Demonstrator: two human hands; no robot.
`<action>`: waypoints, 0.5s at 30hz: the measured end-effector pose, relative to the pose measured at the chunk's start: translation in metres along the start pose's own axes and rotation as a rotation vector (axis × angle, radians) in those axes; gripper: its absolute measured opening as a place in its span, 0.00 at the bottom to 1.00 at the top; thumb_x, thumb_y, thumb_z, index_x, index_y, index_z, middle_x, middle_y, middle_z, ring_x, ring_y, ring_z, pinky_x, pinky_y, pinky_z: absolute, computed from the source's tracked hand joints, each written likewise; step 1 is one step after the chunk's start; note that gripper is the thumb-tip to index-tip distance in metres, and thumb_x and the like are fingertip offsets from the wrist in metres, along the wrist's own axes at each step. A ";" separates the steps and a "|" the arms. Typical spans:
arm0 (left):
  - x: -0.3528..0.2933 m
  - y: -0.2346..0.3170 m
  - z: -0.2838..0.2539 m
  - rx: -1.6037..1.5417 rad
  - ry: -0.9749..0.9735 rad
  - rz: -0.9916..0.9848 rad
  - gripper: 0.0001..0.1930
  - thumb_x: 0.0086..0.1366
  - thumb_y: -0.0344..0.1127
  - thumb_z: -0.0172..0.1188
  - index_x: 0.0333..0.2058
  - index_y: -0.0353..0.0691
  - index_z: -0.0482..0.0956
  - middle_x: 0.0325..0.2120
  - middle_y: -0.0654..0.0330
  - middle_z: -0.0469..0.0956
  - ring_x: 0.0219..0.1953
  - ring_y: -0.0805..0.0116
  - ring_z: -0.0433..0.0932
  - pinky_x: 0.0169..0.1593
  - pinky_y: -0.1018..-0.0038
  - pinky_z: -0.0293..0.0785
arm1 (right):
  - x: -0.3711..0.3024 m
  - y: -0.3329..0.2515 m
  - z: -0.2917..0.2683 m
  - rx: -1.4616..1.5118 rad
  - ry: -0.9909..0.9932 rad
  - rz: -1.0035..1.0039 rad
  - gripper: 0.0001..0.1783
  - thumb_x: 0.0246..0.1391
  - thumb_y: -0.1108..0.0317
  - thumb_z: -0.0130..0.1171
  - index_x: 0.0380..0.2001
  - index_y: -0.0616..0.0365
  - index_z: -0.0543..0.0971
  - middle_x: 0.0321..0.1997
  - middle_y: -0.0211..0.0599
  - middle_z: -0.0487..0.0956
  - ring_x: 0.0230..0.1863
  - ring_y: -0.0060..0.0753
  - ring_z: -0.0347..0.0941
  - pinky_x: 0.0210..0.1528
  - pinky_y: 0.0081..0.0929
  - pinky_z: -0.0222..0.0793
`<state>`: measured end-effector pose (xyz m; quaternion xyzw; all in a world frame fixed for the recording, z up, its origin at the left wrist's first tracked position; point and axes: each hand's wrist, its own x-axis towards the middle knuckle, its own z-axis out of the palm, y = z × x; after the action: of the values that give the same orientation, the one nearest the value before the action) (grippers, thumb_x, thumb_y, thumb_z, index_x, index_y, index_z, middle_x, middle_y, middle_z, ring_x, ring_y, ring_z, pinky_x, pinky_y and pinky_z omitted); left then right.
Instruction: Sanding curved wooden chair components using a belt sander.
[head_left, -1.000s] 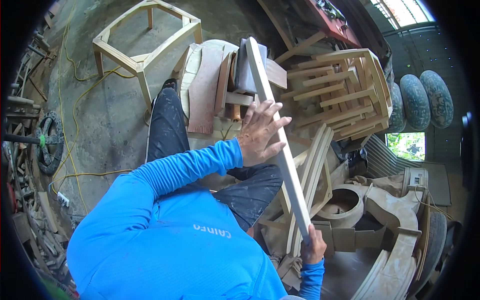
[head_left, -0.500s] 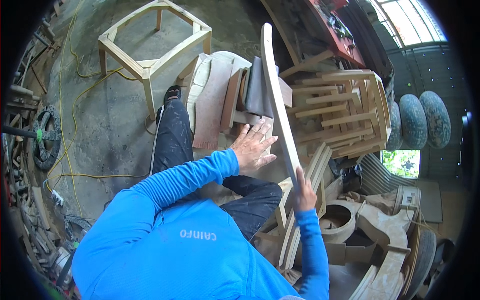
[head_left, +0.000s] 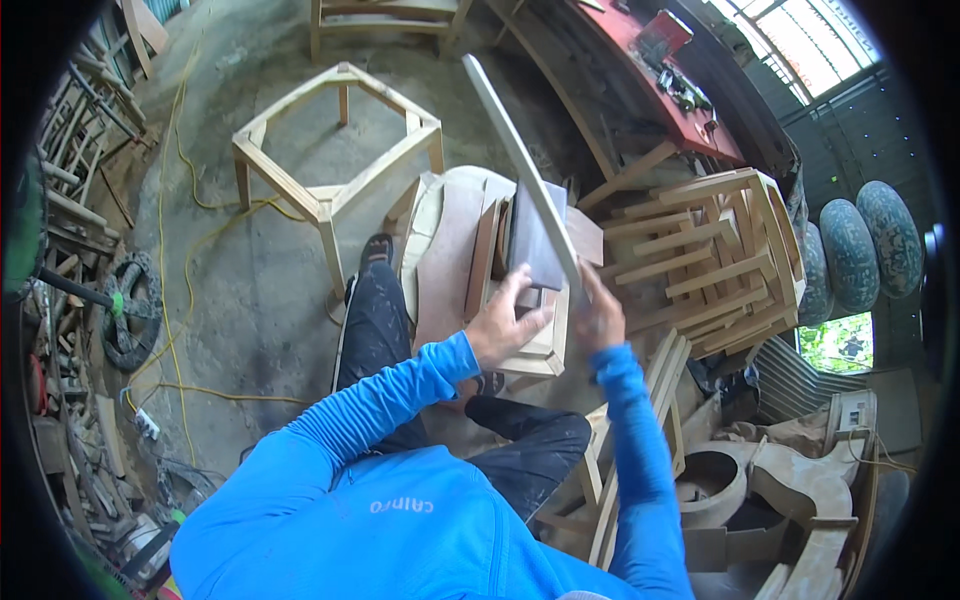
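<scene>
My right hand [head_left: 600, 312], partly smeared by motion, grips the lower end of a long pale wooden slat [head_left: 515, 150]. The slat slants up and away to the left, its narrow edge toward me. It crosses over a dark grey flat piece [head_left: 537, 235] on the work stand. My left hand [head_left: 503, 328] holds nothing I can see; thumb and fingers are apart, with the fingertips by the grey piece's near corner. Beside that piece stand brown wooden boards [head_left: 483, 250] and a wide thin brown panel [head_left: 450, 260]. A pale wooden frame corner [head_left: 540, 358] shows below my hands.
A five-sided wooden frame on legs [head_left: 285, 175] stands at the far left. Stacked wooden frames [head_left: 720, 255] sit to the right, near a red table [head_left: 660, 80] with tools. Yellow cords [head_left: 180, 330] cross the floor. Curved wooden parts [head_left: 790, 480] lie at the lower right.
The slat has turned from its broad curved face to its edge and now crosses the grey piece. My left hand has gone from spread flat to fingertips by that piece. The view has shifted.
</scene>
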<state>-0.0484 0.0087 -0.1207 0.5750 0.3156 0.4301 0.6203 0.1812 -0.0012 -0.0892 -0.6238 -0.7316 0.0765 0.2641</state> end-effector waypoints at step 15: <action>0.029 0.196 0.040 0.602 0.061 0.524 0.28 0.53 0.37 0.68 0.52 0.42 0.71 0.33 0.47 0.81 0.32 0.47 0.84 0.40 0.58 0.82 | -0.160 -0.128 -0.180 -0.464 0.684 -0.237 0.52 0.41 0.77 0.77 0.71 0.46 0.65 0.73 0.51 0.61 0.71 0.58 0.64 0.69 0.54 0.66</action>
<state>-0.0341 0.0112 0.0807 0.7792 0.2883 0.4789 0.2837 0.1695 -0.2197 0.0740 -0.5678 -0.6664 -0.3321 0.3510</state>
